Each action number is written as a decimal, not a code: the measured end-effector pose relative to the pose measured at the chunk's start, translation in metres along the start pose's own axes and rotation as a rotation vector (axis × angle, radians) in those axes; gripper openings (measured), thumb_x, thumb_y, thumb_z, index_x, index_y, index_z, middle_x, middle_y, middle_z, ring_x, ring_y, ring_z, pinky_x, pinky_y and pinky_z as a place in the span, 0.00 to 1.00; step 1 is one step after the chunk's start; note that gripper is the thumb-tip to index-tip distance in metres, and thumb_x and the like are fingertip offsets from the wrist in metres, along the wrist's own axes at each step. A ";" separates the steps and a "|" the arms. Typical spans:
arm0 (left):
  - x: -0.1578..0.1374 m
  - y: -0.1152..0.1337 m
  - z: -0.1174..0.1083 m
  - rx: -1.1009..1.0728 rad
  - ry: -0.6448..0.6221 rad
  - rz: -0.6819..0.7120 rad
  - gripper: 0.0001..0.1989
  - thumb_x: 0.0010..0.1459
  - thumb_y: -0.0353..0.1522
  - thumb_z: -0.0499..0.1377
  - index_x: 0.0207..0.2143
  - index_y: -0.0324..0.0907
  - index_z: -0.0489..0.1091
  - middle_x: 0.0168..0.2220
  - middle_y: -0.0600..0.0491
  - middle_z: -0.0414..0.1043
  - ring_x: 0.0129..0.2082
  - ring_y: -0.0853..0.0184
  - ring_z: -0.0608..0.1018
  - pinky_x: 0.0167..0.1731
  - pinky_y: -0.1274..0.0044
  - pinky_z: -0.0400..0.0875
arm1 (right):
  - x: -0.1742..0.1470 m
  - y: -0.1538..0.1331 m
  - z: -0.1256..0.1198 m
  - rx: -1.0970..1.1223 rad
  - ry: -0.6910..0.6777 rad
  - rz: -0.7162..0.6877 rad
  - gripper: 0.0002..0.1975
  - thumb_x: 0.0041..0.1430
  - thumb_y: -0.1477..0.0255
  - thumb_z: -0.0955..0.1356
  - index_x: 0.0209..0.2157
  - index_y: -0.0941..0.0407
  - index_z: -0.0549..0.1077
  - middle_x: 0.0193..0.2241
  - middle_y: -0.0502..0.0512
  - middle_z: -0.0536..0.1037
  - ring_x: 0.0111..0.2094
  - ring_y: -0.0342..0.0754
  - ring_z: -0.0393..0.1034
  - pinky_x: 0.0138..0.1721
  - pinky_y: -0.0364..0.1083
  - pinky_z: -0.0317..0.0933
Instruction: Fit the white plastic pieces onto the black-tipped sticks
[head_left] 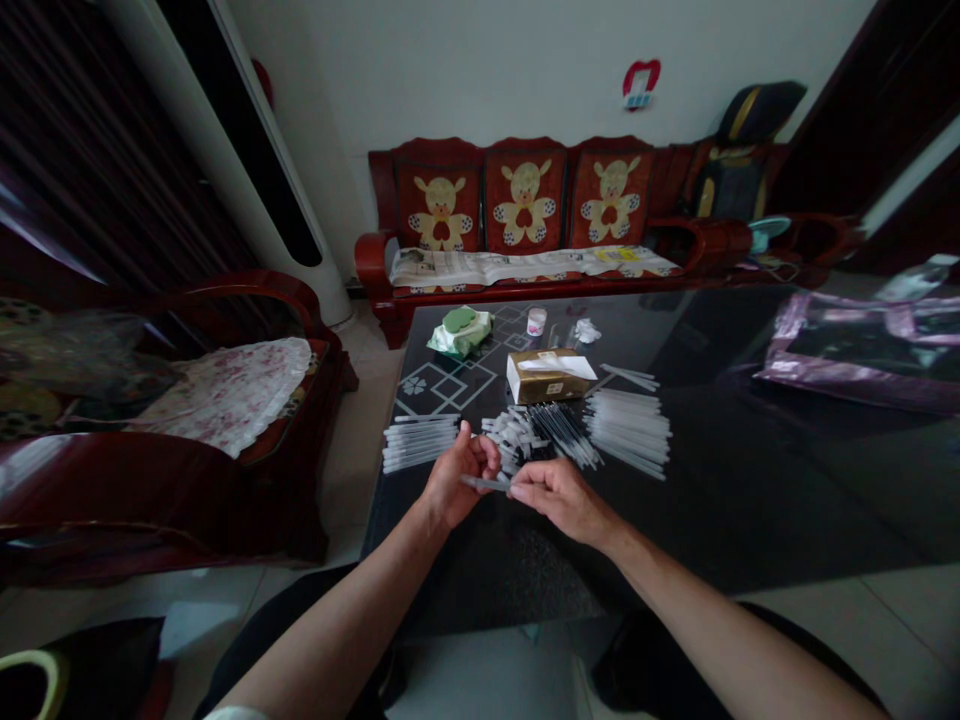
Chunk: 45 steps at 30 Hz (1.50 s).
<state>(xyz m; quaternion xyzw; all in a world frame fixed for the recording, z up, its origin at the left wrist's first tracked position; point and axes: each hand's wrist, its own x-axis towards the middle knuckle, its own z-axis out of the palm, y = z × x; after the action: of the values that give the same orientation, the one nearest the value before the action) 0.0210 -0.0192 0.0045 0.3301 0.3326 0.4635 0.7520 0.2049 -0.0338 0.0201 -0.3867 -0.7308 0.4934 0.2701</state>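
My right hand (559,495) pinches one end of a thin translucent pen barrel (486,484) between thumb and fingers. The barrel's other end rests against the palm of my left hand (459,475). That palm is turned up, its thumb stands apart and its fingers curl loosely; I see nothing gripped between them. Just beyond my hands is a heap of small whitish pen caps (510,435). Dark slim pen refills (562,430) lie beside it. A pile of clear pen barrels (628,430) is on the right, and a row of whitish pens (420,440) lies on the left.
On the dark glossy table (720,470) stand a gold tissue box (547,376), a green wipes pack (460,332) and a small cup (536,321). A purple-edged plastic bag (862,350) lies at the right. Wooden seats (525,200) are behind and left.
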 end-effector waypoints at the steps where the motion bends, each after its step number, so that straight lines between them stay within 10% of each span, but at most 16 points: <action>1: 0.000 0.000 0.001 -0.027 0.006 0.025 0.29 0.59 0.53 0.43 0.22 0.39 0.64 0.19 0.55 0.58 0.18 0.75 0.60 0.17 0.81 0.54 | -0.001 -0.003 0.002 -0.033 0.023 -0.020 0.14 0.58 0.64 0.64 0.26 0.58 0.73 0.18 0.46 0.65 0.21 0.40 0.55 0.22 0.40 0.47; 25: 0.006 -0.012 -0.007 0.250 0.414 0.281 0.23 0.54 0.50 0.54 0.21 0.39 0.65 0.09 0.63 0.49 0.09 0.78 0.51 0.10 0.82 0.43 | -0.010 -0.008 0.011 -0.417 0.226 -0.210 0.09 0.60 0.70 0.65 0.34 0.56 0.78 0.28 0.53 0.79 0.29 0.44 0.72 0.33 0.41 0.58; 31: 0.001 -0.012 -0.002 0.084 0.224 0.176 0.23 0.55 0.49 0.55 0.24 0.38 0.67 0.12 0.63 0.45 0.11 0.79 0.49 0.11 0.83 0.41 | -0.009 -0.010 0.008 -0.430 0.197 -0.181 0.09 0.60 0.69 0.65 0.33 0.56 0.77 0.25 0.52 0.78 0.26 0.43 0.70 0.30 0.41 0.56; 37: -0.004 -0.007 0.006 -0.090 -0.047 0.034 0.21 0.59 0.44 0.54 0.28 0.34 0.72 0.23 0.51 0.68 0.24 0.71 0.71 0.27 0.80 0.66 | -0.011 -0.015 0.001 -0.342 0.089 -0.151 0.11 0.60 0.70 0.64 0.33 0.57 0.78 0.23 0.50 0.75 0.24 0.42 0.67 0.28 0.40 0.55; 45: -0.008 -0.010 0.004 -0.257 -0.128 -0.169 0.22 0.63 0.39 0.49 0.32 0.31 0.74 0.33 0.41 0.77 0.34 0.62 0.78 0.36 0.72 0.70 | -0.013 -0.013 0.002 -0.207 0.057 -0.196 0.13 0.60 0.68 0.63 0.33 0.57 0.79 0.21 0.51 0.76 0.26 0.46 0.68 0.29 0.42 0.58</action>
<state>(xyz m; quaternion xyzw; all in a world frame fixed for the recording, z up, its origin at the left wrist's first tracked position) 0.0264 -0.0311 0.0006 0.2311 0.2487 0.4152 0.8440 0.2073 -0.0484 0.0310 -0.3531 -0.8041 0.3755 0.2963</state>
